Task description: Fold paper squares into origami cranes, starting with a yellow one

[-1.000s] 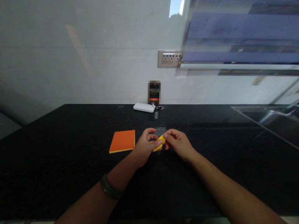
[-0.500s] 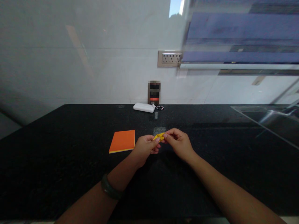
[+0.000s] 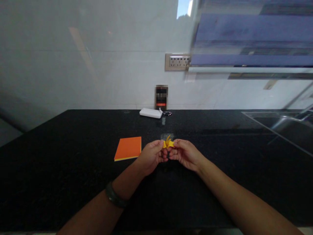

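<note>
- no words, brands or numbers can be read anywhere;
- dark upright box (image 3: 161, 97) by the wall: coarse square blocks cover its front, so any print there is hidden;
- wall socket (image 3: 177, 62): any marking is too small to tell;
- white slab (image 3: 151, 113) on the counter (image 3: 97, 130): any lettering is likewise too small to make out
</note>
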`<state>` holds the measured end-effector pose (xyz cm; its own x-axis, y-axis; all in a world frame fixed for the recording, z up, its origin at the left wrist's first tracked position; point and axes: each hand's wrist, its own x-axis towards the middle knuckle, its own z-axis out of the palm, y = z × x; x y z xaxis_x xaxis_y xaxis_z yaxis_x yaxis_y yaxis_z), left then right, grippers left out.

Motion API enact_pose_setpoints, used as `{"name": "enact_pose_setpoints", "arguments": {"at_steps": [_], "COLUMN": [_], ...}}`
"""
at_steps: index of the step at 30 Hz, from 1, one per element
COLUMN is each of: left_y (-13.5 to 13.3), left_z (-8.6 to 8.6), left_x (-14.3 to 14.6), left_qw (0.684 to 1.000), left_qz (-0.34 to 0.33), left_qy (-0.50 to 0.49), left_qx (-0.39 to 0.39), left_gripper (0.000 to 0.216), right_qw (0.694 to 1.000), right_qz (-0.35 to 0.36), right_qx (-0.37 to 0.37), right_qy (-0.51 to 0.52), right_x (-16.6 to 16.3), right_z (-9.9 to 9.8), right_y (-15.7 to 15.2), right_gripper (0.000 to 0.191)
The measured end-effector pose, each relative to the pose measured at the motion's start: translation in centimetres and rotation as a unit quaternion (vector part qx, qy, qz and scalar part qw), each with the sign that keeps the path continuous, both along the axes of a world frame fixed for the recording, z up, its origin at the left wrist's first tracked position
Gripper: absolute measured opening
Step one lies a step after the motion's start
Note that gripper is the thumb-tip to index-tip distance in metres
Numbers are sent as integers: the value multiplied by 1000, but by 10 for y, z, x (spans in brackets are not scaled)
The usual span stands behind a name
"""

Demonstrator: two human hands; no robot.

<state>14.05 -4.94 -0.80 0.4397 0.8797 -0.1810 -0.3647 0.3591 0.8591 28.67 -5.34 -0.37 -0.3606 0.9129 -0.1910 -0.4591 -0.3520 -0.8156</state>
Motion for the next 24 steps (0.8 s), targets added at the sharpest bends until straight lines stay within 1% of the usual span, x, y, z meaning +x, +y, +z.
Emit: {"name": "enact_pose_setpoints", "arguments": {"at_steps": [4,8,14,24], "left_y": [0,0,-1,1], "left_z": [1,3,5,3], "left_x": [0,0,1,0], "left_qw": [1000,999,998,998], "left_qz": [1,9,21,23], "left_qy": [-21,-34,-29,-36], "left_qx": [-22,-31,-42,-47], "left_gripper": [20,18,17,16], "right_qw": [1000,999,998,995], "right_qz": [9,-2,-27,-32], "right_qx": [-12,-18,-32,-42], "right_qy": [24,36,51,81], "right_x": [1,2,1,2], "right_z": [-1,-2,-2,-1], "right_y": [1,2,4,4], "right_gripper": [6,8,12,15]}}
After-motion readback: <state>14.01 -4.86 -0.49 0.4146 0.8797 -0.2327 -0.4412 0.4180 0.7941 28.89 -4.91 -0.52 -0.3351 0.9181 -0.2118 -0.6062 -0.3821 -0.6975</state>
